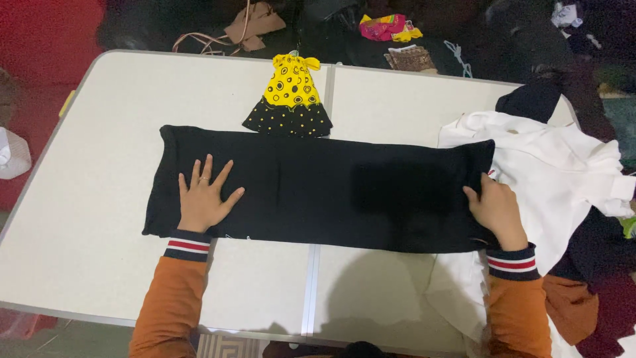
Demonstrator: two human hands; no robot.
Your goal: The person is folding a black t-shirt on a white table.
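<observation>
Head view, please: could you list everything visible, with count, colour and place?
Table: one, white, fills the view.
Black garment: one, folded into a long band across the table.
Small dress: one, yellow and black with dots, beyond the band.
White garment: one, at the table's right end.
Clothes heap: mixed colours, beyond the far edge.
Left hand: flat on the band's left part.
Right hand: at the band's right end, grip unclear.

Left hand (203,199) lies flat, fingers spread, palm down on the black cloth (331,189). Right hand (495,211) grips that cloth's right end, fingers curled. Both forearms extended forward.
</observation>
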